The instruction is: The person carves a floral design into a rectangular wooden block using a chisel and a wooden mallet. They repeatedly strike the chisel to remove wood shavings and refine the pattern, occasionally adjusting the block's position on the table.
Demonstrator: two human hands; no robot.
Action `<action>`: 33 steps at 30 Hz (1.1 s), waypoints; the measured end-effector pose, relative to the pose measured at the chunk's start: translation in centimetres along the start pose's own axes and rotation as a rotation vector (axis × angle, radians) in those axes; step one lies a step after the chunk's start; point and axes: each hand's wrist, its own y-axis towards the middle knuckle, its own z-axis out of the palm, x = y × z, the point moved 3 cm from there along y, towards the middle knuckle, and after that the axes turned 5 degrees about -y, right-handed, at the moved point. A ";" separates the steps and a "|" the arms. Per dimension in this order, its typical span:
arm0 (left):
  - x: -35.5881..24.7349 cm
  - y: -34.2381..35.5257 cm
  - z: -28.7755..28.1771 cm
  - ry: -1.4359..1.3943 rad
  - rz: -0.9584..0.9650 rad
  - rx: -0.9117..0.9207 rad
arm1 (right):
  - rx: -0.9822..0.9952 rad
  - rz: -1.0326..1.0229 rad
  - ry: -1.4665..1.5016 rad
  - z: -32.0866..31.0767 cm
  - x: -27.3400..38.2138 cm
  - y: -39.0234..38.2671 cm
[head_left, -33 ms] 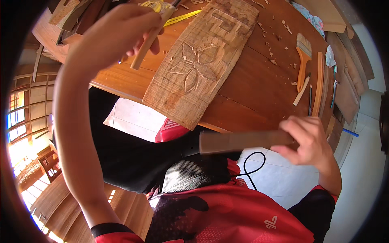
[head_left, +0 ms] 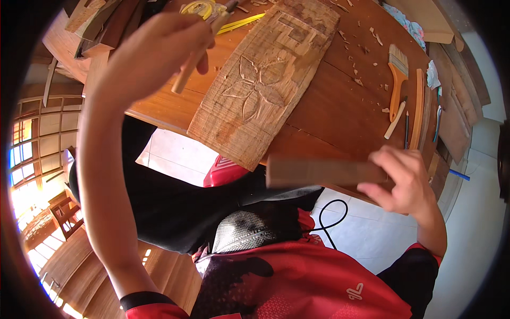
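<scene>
My left hand is closed around a chisel with a light wooden handle. Its dark metal end points away toward the far side, over the tabletop left of the board. In my right hand is a blocky brown wooden bar, gripped at its right end and blurred by motion. The bar stretches leftward beyond the table's near edge. Between the two hands lies a long wooden board, its near end overhanging the table. A five-petalled flower and an angular pattern are carved into it.
Wood shavings are scattered over the brown table. On the right lie a paintbrush, a pencil and a wooden strip. Yellow tape sits at the far left. A red plastic stool shows below the board.
The wooden bar in my right hand has risen slightly toward the table and shifted a little right. My left forearm has moved a little to the right, still with the chisel.
</scene>
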 end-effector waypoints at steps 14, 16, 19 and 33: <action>0.4 -0.2 2.0 0.476 0.931 -0.153 | -0.289 0.590 -0.153 3.6 -4.2 4.2; 0.5 0.5 2.0 0.443 0.925 -0.142 | -0.265 0.631 -0.186 3.9 -4.1 4.9; -1.1 1.9 2.1 0.181 0.498 0.089 | -0.273 0.652 -0.221 4.2 -4.3 5.7; -2.2 1.6 4.6 0.550 0.851 -0.001 | -0.297 0.749 -0.235 5.3 -5.0 6.5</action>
